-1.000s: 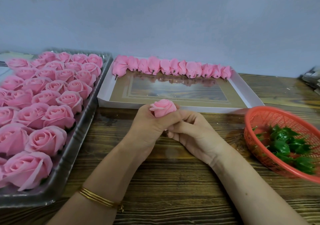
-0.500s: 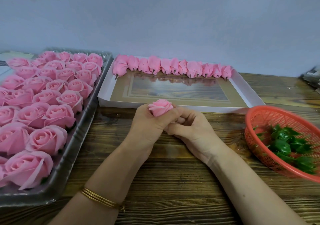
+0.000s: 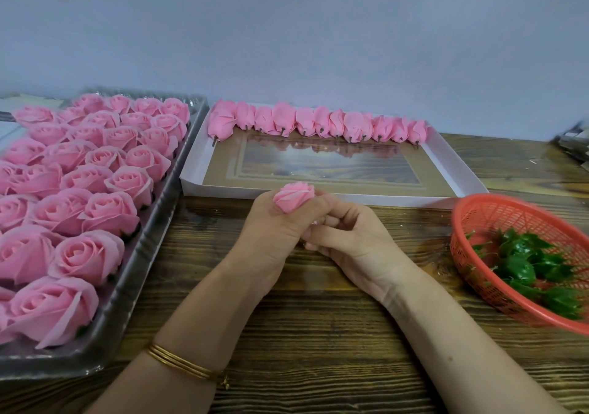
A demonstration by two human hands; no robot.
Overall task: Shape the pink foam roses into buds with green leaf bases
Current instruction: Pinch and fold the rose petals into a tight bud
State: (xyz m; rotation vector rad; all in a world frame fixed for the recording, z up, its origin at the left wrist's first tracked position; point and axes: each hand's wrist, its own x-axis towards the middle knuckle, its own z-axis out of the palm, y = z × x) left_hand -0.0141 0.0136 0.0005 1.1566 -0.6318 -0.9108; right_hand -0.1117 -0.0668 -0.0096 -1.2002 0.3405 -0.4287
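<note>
**No legible text**

Nothing to read from where I stand: no labels, brands, nos. or signs legible on any obj. in view.

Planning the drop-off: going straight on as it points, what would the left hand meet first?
Probably the white box, its near wall just beyond the left hand gripping the rose; depth unclear.
</note>
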